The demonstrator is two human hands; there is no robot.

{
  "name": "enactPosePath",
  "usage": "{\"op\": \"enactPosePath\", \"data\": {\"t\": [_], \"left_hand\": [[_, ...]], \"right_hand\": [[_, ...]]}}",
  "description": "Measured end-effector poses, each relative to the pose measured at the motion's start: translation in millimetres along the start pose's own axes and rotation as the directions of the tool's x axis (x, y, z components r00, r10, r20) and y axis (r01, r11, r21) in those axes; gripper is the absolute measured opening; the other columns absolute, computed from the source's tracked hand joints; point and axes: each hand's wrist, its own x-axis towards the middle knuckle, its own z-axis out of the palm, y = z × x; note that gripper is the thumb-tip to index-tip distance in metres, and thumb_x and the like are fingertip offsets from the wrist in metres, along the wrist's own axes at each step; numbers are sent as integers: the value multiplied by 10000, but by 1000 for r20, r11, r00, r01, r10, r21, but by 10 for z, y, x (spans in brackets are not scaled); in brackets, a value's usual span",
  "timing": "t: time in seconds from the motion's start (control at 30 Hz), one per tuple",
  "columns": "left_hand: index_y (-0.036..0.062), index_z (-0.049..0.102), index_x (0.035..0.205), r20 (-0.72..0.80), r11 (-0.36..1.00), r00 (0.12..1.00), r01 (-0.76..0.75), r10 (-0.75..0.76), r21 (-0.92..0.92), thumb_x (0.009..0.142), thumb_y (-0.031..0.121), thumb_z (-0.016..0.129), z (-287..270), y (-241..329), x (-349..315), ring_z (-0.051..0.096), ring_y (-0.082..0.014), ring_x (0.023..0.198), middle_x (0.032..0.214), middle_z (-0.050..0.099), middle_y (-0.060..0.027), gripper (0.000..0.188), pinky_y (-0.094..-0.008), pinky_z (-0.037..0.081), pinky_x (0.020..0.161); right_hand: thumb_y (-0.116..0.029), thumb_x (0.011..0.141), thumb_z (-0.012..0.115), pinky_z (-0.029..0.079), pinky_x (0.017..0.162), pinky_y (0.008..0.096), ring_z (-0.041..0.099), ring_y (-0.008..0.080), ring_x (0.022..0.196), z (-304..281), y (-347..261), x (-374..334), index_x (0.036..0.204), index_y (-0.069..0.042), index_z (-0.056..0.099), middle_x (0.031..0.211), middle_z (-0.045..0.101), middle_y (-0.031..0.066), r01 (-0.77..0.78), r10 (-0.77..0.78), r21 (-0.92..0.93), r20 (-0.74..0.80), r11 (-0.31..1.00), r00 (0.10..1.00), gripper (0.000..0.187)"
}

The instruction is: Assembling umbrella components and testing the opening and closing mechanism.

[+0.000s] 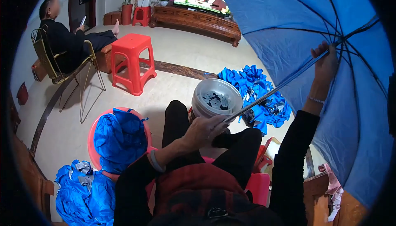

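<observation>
A blue umbrella (288,40) is spread wide at the right, its inside with thin dark ribs facing me. My left hand (202,133) is closed around the lower end of its metal shaft (268,96), above my lap. Higher up, my right hand (325,63) grips the shaft just below where the ribs meet. Below the shaft, close to my left hand, a clear plastic bucket (199,104) contains several small round grey and black pieces. My left palm and whatever lies inside that grip are hidden.
Blue fabric lies heaped on the floor beyond the bucket (268,106) and at the lower left (84,197). More blue fabric (119,137) fills a pink basin (93,143). A red stool (132,42) stands ahead; a seated person (64,40) is at the far left.
</observation>
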Motion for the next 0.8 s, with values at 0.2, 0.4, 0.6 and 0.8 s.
{"op": "enactPosePath", "data": {"t": [0.2, 0.4, 0.6, 0.8], "left_hand": [[-5, 590, 976, 172, 787, 967, 252, -187, -563, 882, 159, 478, 197, -28, 69, 597, -249, 616, 673, 576, -136, 220, -319, 436, 517], [-24, 552, 850, -108, 954, 978, 143, -176, -262, 892, 175, 464, 187, 242, 432, 496, -262, 551, 638, 533, -165, 221, -358, 415, 548], [-2, 576, 853, -204, 934, 951, 159, -232, -319, 928, 216, 461, 562, -257, 265, 351, -11, 480, 522, 378, 46, 258, -203, 296, 413], [-14, 518, 1043, -122, 962, 992, -7, 42, 272, 877, 138, 502, 470, -210, 192, 555, -245, 610, 702, 547, -131, 225, -358, 434, 557]], "right_hand": [[-255, 881, 489, 450, 644, 385, 479, 178, 572, -399, 540, 34, 834, -54, 540, 685, 508, 51, -293, 265, 191, 160, 937, 951, 212], [-327, 878, 493, 491, 664, 393, 573, 217, 694, -263, 1263, -782, 892, -52, 581, 766, 578, 67, -567, 435, 164, 484, 807, 759, 289], [-355, 879, 501, 485, 645, 387, 570, 227, 654, 123, 1470, -1681, 894, -39, 553, 737, 567, 79, -796, 726, 155, 337, 585, 600, 321], [-374, 885, 491, 233, 318, 228, 297, 74, 343, 203, 1682, -2135, 840, -72, 504, 518, 394, 1, -777, 767, 272, 170, 567, 619, 306]]}}
